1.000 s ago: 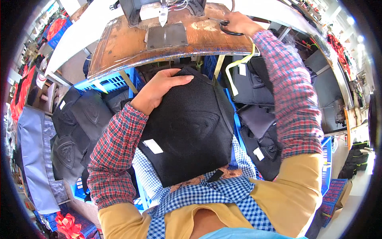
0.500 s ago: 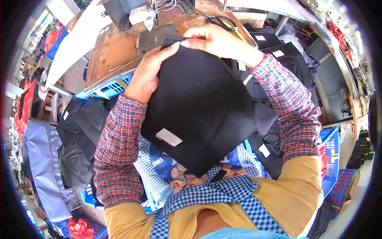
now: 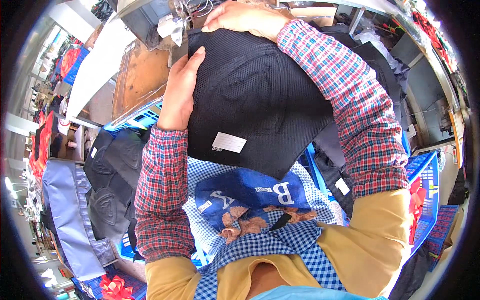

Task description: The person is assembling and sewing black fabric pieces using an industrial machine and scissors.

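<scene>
A large black mesh panel (image 3: 255,100) is held up over the lap, in front of a worn brown worktop (image 3: 142,75). Its upper edge reaches the grey sewing machine (image 3: 150,15) standing at the back of that worktop. A white label (image 3: 229,142) is seen near the panel's lower left edge, and a raised emblem shape is pressed into its middle.

To the left, a stack of similar black embossed panels (image 3: 107,185) is piled beside a grey-blue sheet (image 3: 62,215). More black pieces are heaped on the right, by a blue plastic crate (image 3: 425,175).

A blue checked apron (image 3: 280,240) is spread across the lap beneath the panel.

The panel's left edge is clasped by the left hand (image 3: 180,90), its grip closed with the thumb laid on the mesh. The top edge is pinned by the right hand (image 3: 240,17), fingers curled over it.
</scene>
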A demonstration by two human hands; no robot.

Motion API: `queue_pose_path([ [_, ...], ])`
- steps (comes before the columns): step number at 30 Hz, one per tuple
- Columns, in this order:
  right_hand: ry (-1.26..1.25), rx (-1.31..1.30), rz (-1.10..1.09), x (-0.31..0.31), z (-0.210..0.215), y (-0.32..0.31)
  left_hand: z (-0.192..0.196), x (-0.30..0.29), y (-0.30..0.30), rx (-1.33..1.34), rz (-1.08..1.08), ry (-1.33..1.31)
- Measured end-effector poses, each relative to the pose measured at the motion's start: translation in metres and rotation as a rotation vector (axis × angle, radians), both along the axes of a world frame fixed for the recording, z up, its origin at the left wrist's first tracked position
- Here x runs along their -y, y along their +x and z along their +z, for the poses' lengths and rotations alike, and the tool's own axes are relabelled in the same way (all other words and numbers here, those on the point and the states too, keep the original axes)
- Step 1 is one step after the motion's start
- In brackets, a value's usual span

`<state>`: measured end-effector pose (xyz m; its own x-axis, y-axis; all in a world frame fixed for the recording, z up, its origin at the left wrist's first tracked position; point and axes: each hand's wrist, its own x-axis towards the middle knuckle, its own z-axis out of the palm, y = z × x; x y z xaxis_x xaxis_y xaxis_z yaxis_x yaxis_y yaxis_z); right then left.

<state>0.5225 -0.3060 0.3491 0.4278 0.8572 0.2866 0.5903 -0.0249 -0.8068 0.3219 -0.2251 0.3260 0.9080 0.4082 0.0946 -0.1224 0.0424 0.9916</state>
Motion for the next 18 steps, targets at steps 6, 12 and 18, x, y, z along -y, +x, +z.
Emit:
queue_pose_path([
  [6, 0.050, 0.064, 0.090, -0.021, -0.003, 0.009, 0.000, -0.001, 0.000, 0.032, 0.044, -0.152],
  [12, 0.013, 0.001, 0.077, 0.000, 0.010, -0.011, 0.000, -0.001, -0.006, 0.036, 0.053, -0.122],
  [18, 0.018, 0.040, 0.078, 0.002, 0.013, -0.016, 0.001, 0.000, -0.009, 0.029, 0.024, -0.158],
])
